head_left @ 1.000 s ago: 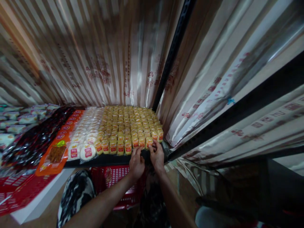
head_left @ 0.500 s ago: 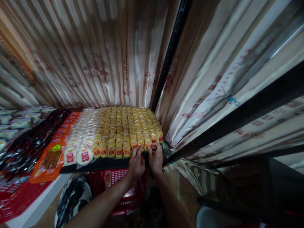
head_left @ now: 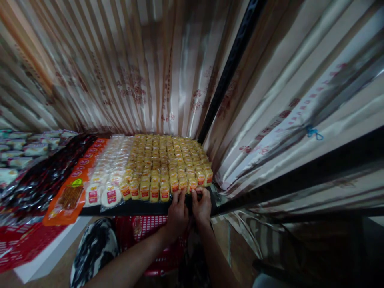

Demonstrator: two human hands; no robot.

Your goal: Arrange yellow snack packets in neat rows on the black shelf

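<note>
Rows of small yellow snack packets (head_left: 159,160) with red labels stand on a dark shelf (head_left: 144,208). My left hand (head_left: 178,212) is at the front row, its fingers close together with the tips on the lower part of a packet. Just to its right, my right hand (head_left: 201,207) has curled fingers, with thumb and forefinger at the foot of a neighbouring front packet (head_left: 192,183). The fingertips partly cover these packets, which stand upright in the row. White round packets (head_left: 111,196) lie left of the yellow ones.
Orange packs (head_left: 70,198), dark shiny packs (head_left: 39,180) and white packs (head_left: 22,150) continue leftward. A red basket (head_left: 150,228) sits below the shelf edge. A black post (head_left: 228,76) rises at the back right before printed curtains (head_left: 144,60). A dark bar (head_left: 300,172) slants at right.
The view has shifted slightly, so the shelf goods appear further right. Both hands stay at the front row of yellow packets, with little change in their finger positions.
</note>
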